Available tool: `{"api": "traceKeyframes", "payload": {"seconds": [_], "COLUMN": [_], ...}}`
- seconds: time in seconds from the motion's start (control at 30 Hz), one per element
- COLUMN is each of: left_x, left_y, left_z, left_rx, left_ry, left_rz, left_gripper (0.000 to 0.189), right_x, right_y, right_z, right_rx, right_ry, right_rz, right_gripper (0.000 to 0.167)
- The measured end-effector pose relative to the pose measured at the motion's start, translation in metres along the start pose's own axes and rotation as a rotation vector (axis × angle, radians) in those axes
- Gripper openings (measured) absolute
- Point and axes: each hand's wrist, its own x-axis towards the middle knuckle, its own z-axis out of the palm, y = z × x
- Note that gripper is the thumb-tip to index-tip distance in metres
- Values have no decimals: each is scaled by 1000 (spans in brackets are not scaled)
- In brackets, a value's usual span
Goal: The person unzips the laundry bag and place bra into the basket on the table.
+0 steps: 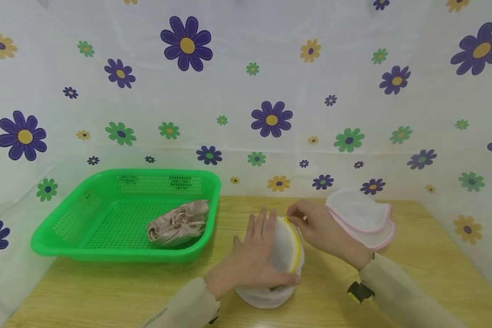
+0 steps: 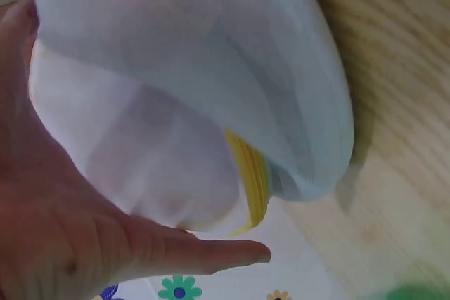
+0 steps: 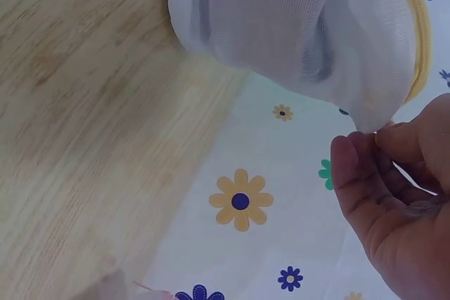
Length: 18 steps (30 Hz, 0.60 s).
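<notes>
A rounded white mesh laundry bag (image 1: 268,296) with a yellow zipper (image 1: 297,246) sits bulging on the table. My left hand (image 1: 254,259) rests on it, fingers straight and spread, thumb stretched along its near side. In the left wrist view the thumb (image 2: 204,252) lies straight beside the bag (image 2: 155,138). At the zipper's far end, my right hand (image 1: 317,228) pinches the bag's edge. The right wrist view shows the thumb and forefinger of that hand (image 3: 401,187) on a drawn-out corner of the mesh. What is inside the bag is hidden.
A green plastic basket (image 1: 127,255) stands at the left, with a rolled beige-pink satiny cloth (image 1: 180,223) in it. Two white mesh pieces with pink trim (image 1: 358,212) lie overlapped at the right rear. A flowered sheet (image 1: 238,91) hangs behind the wooden table (image 1: 147,287).
</notes>
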Motion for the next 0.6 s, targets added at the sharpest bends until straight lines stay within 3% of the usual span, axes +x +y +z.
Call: {"api": "traceKeyframes", "payload": {"seconds": [0.4,0.6], "left_x": [4,4], "left_y": [-2,-4], "left_z": [5,7], "left_rx": [-9,-9], "left_ry": [58,68], "left_rz": [-18,-6], "left_gripper": [121,120], "right_x": [-2,-6], "right_y": [-2,-2], "right_z": [-3,-5], "right_rx": [-104,-117], "right_ry": [20,9], "right_rz": [-94,-93], "right_gripper": [9,9]}}
